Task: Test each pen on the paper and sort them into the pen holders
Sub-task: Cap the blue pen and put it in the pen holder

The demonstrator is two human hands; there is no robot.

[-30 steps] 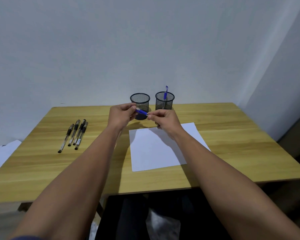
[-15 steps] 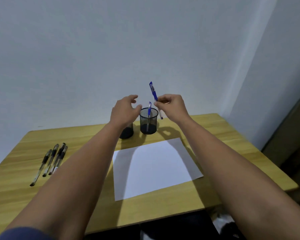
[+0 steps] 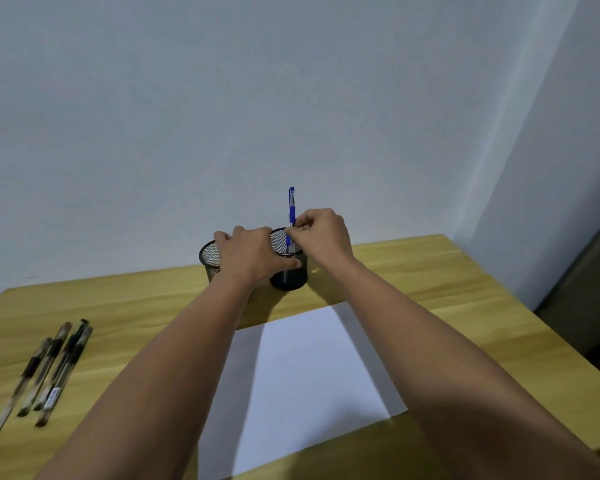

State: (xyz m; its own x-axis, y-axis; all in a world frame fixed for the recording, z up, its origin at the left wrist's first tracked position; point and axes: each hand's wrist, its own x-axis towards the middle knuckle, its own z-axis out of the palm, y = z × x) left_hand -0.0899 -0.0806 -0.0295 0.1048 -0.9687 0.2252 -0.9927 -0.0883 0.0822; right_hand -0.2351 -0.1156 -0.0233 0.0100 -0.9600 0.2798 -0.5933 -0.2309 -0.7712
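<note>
The right hand point(image 3: 321, 237) pinches a slim blue-capped pen with a clear barrel point(image 3: 291, 216) between thumb and curled fingertips, and the pen stands almost upright, its long axis running straight up and down, blue cap and clip at the top, lower end down inside the right-hand black wire-mesh pen holder point(image 3: 289, 268). Through the mesh a pale length of barrel shows, reaching toward the cup's dark base; whether that belongs to this pen or to a second one inside, I cannot tell. The left hand point(image 3: 252, 256) is laid across the gap between the two cups, fingers over the rim of the left-hand black mesh pen holder point(image 3: 208, 258), thumb curled against the near wall of the right-hand one, steadying it. Both holders sit side by side at the far edge of the light wooden table point(image 3: 447, 292), close to the pale wall. Nearer, a white sheet of paper point(image 3: 312, 382) lies flat between the forearms. Over on the near left, four black-gripped pens with clear barrels point(image 3: 45, 372) lie in a tight row, all angled the same way, their tips toward the near left edge.
</note>
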